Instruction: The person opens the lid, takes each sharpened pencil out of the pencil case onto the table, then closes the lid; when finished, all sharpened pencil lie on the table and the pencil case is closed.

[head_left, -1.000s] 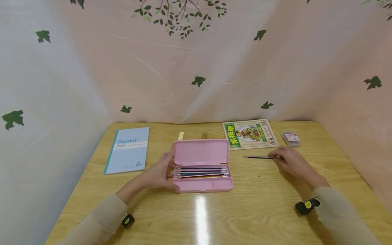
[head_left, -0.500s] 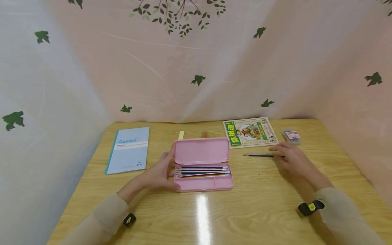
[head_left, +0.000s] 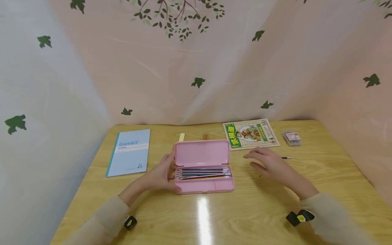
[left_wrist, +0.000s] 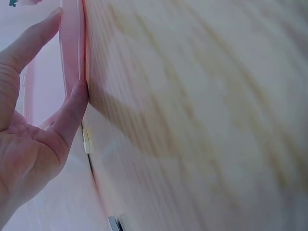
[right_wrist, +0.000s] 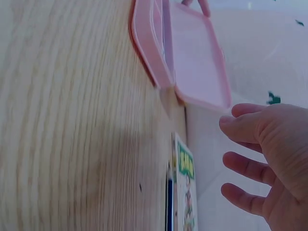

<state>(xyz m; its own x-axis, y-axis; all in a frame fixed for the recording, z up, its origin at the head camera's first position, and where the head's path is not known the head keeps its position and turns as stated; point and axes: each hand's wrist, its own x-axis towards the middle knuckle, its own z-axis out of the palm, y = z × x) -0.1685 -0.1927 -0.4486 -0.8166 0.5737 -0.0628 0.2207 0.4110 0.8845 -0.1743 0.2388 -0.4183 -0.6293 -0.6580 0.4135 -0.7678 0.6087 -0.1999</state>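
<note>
Above the table (head_left: pixel 245 217), an empty right hand (head_left: pixel 272 165) spreads; the left hand (head_left: pixel 160 175) grips a pencil case (head_left: pixel 199 185).

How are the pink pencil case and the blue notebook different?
The pink pencil case is open, with its lid up and pencils inside; the blue notebook lies closed, front cover up.

The pencil case has rounded corners; the notebook's corners look sharp.

The left hand holds the pencil case, but no hand touches the notebook.

Both rest on the wooden table.
</note>
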